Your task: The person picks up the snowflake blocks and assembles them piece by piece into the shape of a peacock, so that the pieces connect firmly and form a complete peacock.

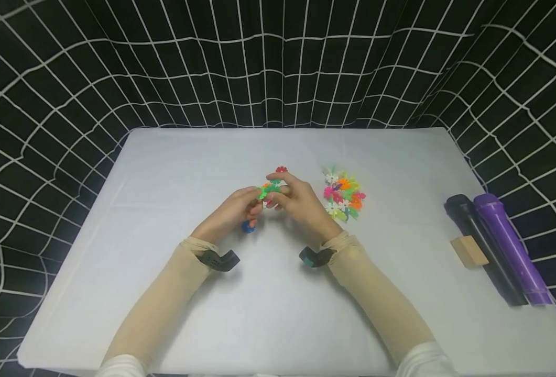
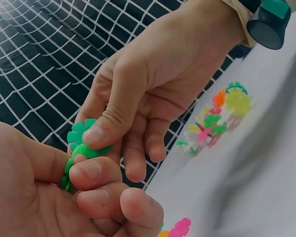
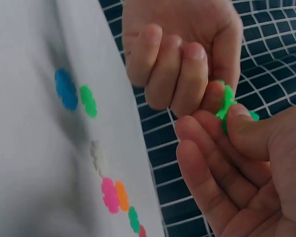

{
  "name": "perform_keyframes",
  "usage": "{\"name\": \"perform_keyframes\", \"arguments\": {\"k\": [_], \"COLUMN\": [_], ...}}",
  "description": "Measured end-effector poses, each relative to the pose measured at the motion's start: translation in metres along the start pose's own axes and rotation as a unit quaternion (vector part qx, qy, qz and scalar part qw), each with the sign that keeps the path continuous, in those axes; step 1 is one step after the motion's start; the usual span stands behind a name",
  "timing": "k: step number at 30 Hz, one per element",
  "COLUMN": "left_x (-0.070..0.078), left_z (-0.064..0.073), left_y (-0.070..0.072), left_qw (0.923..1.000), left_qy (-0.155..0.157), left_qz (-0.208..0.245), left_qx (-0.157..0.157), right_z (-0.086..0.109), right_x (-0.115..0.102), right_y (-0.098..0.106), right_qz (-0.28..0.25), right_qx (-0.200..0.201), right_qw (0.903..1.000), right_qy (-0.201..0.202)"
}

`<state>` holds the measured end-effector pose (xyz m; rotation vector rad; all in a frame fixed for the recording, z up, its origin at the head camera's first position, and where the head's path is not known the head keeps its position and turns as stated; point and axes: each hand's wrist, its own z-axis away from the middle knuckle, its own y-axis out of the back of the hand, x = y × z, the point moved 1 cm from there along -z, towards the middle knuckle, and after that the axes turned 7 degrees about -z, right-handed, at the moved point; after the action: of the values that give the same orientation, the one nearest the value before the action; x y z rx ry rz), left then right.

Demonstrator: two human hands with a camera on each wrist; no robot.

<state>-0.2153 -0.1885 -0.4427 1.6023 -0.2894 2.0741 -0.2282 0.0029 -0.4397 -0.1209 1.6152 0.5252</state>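
Over the middle of the table (image 1: 202, 324), both hands meet at two joined snowflake-shaped plastic discs. My left hand (image 1: 237, 209) pinches the bright green disc (image 3: 228, 101) between thumb and fingers, its other fingers curled in. Thumb and fingers of my right hand (image 1: 301, 199) pinch the darker green disc (image 2: 78, 132), which overlaps the bright one. Below the hands, more discs lie in a line: a blue disc (image 3: 66, 90), a green disc (image 3: 88, 101), a white disc (image 3: 96, 157), a pink disc (image 3: 109, 195), an orange disc (image 3: 122, 195) and a red disc (image 1: 281, 169) at the far end.
A loose pile of many-coloured discs (image 1: 346, 193) lies right of my right hand. Near the table's right edge are a black tube (image 1: 487, 251), a purple tube (image 1: 513, 246) and a wooden block (image 1: 469, 252). Dark cloth with a white grid (image 1: 278, 63) hangs around the table.
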Motion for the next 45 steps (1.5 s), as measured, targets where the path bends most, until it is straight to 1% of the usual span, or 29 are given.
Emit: {"name": "perform_keyframes", "arguments": {"k": [4,6,9,11,17,20,23,26,28,30,32,34,36,38,39,40,42,43,44,45], "left_x": [-0.002,-0.001,-0.001,0.0,0.001,0.002,0.004,0.007,0.009,0.012,0.013,0.014,0.014,0.014,0.015,0.015,0.015,0.015,0.016,0.016], "left_z": [0.0,0.0,-0.001,-0.002,-0.003,-0.003,-0.003,0.0,0.002,0.003,0.005,0.006,0.007,0.008,0.008,0.008,0.008,0.008,0.008,0.008], "left_y": [-0.002,-0.002,-0.003,-0.003,-0.003,-0.005,-0.007,-0.007,-0.007,-0.005,-0.002,0.002,0.006,0.009,0.009,0.01,0.011,0.011,0.011,0.011], "left_qw": [1.0,0.9999,0.9998,0.9997,0.9991,0.9991,0.999,0.9985,0.9982,0.9974,0.9964,0.9953,0.9944,0.994,0.9939,0.9938,0.9939,0.9939,0.9938,0.9938], "left_qy": [0.005,0.006,0.001,-0.002,-0.006,-0.007,-0.008,-0.013,-0.019,-0.028,-0.036,-0.04,-0.039,-0.038,-0.038,-0.039,-0.041,-0.042,-0.042,-0.041], "left_qz": [-0.001,0.001,0.004,0.006,0.008,0.015,0.02,0.022,0.024,0.028,0.029,0.029,0.034,0.037,0.038,0.041,0.044,0.047,0.048,0.049], "left_qx": [0.007,0.014,0.021,0.026,0.04,0.04,0.04,0.047,0.052,0.06,0.071,0.083,0.093,0.096,0.096,0.096,0.093,0.091,0.091,0.091], "right_z": [0.001,0.0,0.0,-0.001,0.001,0.003,0.004,0.003,0.002,0.001,0.0,0.0,0.001,0.005,0.007,0.008,0.011,0.011,0.012,0.012], "right_x": [0.0,0.0,0.0,0.001,-0.001,-0.002,-0.004,-0.006,-0.007,-0.006,-0.003,0.002,0.007,0.009,0.01,0.009,0.009,0.009,0.009,0.009], "right_y": [-0.001,-0.001,0.0,0.001,0.001,-0.001,-0.003,-0.003,-0.002,0.0,-0.002,-0.006,-0.014,-0.023,-0.027,-0.031,-0.037,-0.039,-0.041,-0.043], "right_qz": [0.006,0.002,0.009,0.028,0.067,0.077,0.081,0.067,0.062,0.073,0.102,0.141,0.179,0.225,0.25,0.275,0.315,0.331,0.34,0.343], "right_qx": [0.014,0.036,0.065,0.073,0.065,0.077,0.09,0.087,0.07,0.042,-0.008,-0.071,-0.135,-0.189,-0.206,-0.219,-0.228,-0.226,-0.22,-0.214], "right_qw": [0.9996,0.9988,0.9975,0.9969,0.9939,0.9903,0.9875,0.9901,0.994,0.9964,0.9944,0.9865,0.974,0.9558,0.946,0.9361,0.9201,0.9148,0.9128,0.9132], "right_qy": [-0.024,-0.033,-0.027,-0.009,0.058,0.087,0.102,0.087,0.056,0.012,-0.025,-0.042,-0.032,-0.008,0.007,0.022,0.048,0.052,0.053,0.049]}}
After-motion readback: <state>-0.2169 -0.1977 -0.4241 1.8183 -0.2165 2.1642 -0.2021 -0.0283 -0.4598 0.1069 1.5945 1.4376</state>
